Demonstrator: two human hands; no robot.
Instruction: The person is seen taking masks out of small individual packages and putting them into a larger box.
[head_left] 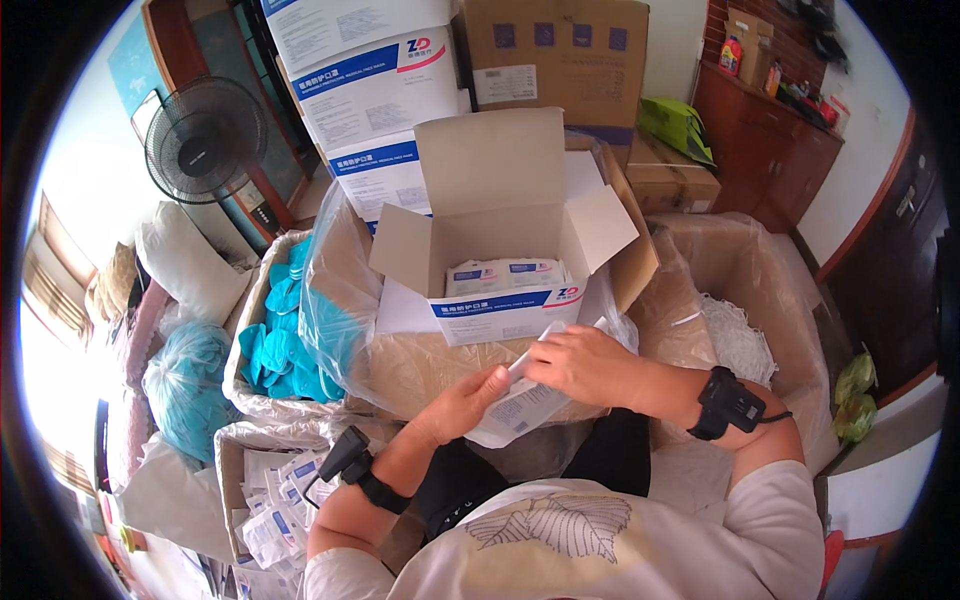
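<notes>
In front of my lap, both hands are closed on several flat white printed mask packets (516, 412). My left hand (462, 402) grips them at their left edge with the thumb on top. My right hand (580, 362) has its fingers folded over their upper part, which hides how many there are. Just beyond my hands stands an open white-and-blue cardboard box (500, 318), its flaps spread. Inside it, two rows of white-and-blue packets (508, 276) show at the bottom.
At left stand a bin of blue mask pieces (285, 345) and a carton of loose packets (275, 515). A large carton holding white strings (738, 335) is at right. Stacked boxes (375, 90) rise behind; a black fan (205, 140) stands far left.
</notes>
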